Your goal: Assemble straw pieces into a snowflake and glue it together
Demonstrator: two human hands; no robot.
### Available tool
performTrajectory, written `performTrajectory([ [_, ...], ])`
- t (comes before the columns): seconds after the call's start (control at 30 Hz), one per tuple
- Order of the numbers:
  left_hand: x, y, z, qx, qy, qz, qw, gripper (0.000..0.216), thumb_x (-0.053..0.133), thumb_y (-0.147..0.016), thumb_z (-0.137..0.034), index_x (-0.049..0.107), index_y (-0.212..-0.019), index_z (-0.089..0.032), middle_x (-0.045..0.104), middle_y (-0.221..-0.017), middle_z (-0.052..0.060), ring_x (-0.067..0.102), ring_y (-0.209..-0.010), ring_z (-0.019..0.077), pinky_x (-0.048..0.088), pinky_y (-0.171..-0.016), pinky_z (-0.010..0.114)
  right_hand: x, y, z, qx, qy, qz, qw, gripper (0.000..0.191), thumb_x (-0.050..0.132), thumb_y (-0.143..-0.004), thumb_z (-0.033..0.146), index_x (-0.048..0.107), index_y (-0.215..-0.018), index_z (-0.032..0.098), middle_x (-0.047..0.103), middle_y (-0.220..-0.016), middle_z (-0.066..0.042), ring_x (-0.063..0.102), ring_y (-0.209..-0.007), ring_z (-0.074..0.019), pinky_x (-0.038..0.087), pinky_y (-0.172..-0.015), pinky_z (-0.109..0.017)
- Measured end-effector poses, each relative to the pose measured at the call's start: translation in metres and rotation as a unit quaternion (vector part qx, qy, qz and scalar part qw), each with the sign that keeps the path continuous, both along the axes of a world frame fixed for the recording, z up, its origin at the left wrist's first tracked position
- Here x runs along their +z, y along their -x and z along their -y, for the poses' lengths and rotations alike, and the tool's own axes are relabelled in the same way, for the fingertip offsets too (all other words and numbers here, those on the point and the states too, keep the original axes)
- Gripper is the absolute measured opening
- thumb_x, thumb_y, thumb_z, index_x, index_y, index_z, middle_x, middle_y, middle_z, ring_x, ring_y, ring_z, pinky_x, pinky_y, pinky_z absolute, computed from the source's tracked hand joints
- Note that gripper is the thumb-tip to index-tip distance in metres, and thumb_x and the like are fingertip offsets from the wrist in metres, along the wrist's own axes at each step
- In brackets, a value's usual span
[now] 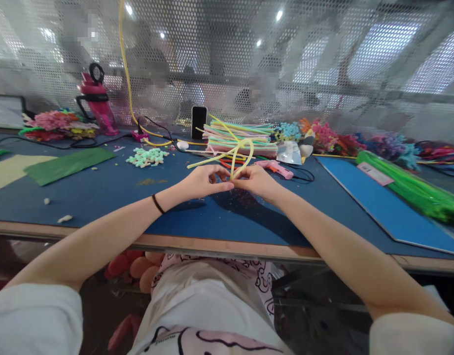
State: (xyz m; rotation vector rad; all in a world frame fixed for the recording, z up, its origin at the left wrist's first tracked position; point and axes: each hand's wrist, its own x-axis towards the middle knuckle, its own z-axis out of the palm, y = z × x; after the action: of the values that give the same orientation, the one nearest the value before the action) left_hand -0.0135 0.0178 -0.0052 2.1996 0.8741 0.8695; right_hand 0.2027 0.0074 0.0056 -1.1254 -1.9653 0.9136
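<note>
Yellow pipe cleaners (251, 146) stand bent into loops above my fingertips, with long loose ends pointing up and to the left. My left hand (212, 180) pinches their base from the left, thumb and fingers closed. From the right, my right hand (254, 179) grips the same base, its fingertips meeting those of the left. Exactly how the stems cross is hidden by the fingers. Just behind the hands lies a pile of pastel pipe cleaners (241, 135). A pink glue gun (276, 168) rests right of it, beyond my right hand.
Mint-green small pieces (147, 157) lie left of my hands, near green sheets (69, 165). A pink bottle (98, 103) and a phone (199, 122) stand at the back. On the right, a blue board (374, 202) carries packed green pipe cleaners (411, 185). Perforated metal closes off the back.
</note>
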Motion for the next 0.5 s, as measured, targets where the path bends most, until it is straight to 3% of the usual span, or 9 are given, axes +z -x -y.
performTrajectory([
  [0.07,-0.003,-0.004,-0.001,0.045,-0.037,0.010,0.998,0.041,0.077,-0.075,-0.048,0.075,-0.100,-0.015,0.073,-0.089,0.005,0.055,-0.067,0.0114,0.044,-0.063,0.024,-0.003,0.002,0.000,-0.023,-0.009,0.035,0.999,0.028,0.078,-0.066,0.041,0.070,-0.066,0.014,0.068,-0.069,-0.004,0.056,-0.065,-0.0152,0.044,-0.064,-0.029],
  [0.17,-0.006,-0.007,-0.001,0.062,-0.034,0.006,0.997,0.031,0.076,-0.076,-0.043,0.078,-0.086,-0.014,0.072,-0.078,0.003,0.051,-0.060,0.0096,0.039,-0.056,0.023,-0.007,0.008,0.004,-0.035,-0.006,0.079,0.996,0.030,0.077,-0.067,0.043,0.073,-0.070,0.013,0.067,-0.064,-0.003,0.052,-0.060,-0.0140,0.039,-0.058,-0.028],
  [0.33,-0.006,-0.010,0.004,0.093,0.009,0.024,0.995,0.027,0.071,-0.079,-0.036,0.079,-0.090,-0.013,0.068,-0.067,0.001,0.048,-0.053,0.0091,0.034,-0.050,0.023,-0.008,0.013,0.010,-0.050,-0.003,0.083,0.995,0.033,0.078,-0.068,0.045,0.075,-0.073,0.012,0.067,-0.064,-0.003,0.050,-0.058,-0.0125,0.036,-0.056,-0.027],
  [0.5,-0.006,-0.015,0.010,0.055,0.026,0.080,0.995,0.024,0.067,-0.084,-0.034,0.077,-0.087,-0.012,0.072,-0.075,0.003,0.054,-0.061,0.0096,0.041,-0.057,0.022,-0.007,0.013,0.011,-0.024,0.052,0.029,0.998,0.033,0.081,-0.065,0.042,0.074,-0.076,0.012,0.070,-0.069,-0.004,0.053,-0.060,-0.0129,0.037,-0.059,-0.027],
])
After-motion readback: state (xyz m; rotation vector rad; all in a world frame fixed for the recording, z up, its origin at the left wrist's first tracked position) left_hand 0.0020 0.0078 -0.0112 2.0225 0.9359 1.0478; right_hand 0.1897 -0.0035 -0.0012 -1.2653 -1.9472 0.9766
